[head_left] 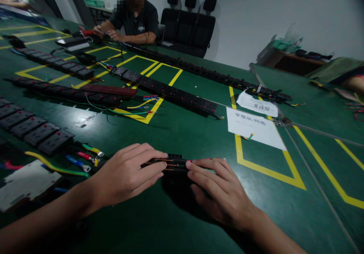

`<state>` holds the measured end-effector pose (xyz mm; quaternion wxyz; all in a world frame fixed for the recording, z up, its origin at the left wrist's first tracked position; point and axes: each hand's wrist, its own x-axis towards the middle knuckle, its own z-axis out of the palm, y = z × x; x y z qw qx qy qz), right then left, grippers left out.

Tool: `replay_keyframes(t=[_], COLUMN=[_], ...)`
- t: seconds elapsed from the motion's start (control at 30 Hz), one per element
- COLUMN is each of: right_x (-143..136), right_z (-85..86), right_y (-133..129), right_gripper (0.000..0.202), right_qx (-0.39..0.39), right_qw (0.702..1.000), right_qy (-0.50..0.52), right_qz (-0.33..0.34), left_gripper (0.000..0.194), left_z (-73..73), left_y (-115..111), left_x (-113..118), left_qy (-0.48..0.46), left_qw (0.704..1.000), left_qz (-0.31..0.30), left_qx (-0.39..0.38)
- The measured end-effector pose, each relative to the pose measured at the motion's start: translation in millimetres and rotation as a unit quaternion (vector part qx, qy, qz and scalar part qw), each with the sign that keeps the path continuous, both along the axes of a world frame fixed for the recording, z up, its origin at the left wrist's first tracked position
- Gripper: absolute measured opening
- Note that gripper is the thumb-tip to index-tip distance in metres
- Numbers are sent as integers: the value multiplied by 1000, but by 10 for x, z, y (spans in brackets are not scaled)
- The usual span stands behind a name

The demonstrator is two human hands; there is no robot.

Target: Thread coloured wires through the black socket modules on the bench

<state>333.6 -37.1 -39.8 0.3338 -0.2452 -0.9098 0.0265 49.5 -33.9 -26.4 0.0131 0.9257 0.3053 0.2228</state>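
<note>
Between my two hands is a small black socket module [176, 163] with thin copper strips along it, held just over the green table. My left hand [125, 176] grips its left end, with fingers laid over the copper strips. Closed on the other end are the fingertips of my right hand [220, 187]. My fingers cover much of the module, so its full shape is hidden. Just left of my left hand lie red, blue and yellow-green wires [85, 159] with ring terminals, beside a black socket strip [36, 127].
Across the green table [199, 216] lie more socket strips, including a long one [165, 89] in the middle and another [210, 71] farther back. Yellow tape marks rectangles. Handwritten paper sheets [253, 127] lie at right. A person [136, 22] sits opposite, hands on the table.
</note>
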Motion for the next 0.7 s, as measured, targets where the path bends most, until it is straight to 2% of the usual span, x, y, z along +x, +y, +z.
replay_keyframes(t=[0.23,0.33,0.47,0.7], right_x=[24,53,70,81], right_z=[-23,-85,-146,-189], right_y=[13,17,29,28], right_gripper=[27,29,23,20], right_qx=[5,18,19,25], right_qw=[1000,999,996,997], right_qy=[8,44,73,48], right_qz=[16,-6,-52,-49], left_gripper=[18,18,18,20], left_z=[10,8,0,-18], left_y=[9,6,2,19], left_x=[-12,-15,-21,-24], left_qy=[4,6,11,17], left_qw=[1000,1000,1000,1000], left_qz=[-3,-3,-1,-3], left_qx=[3,2,5,3])
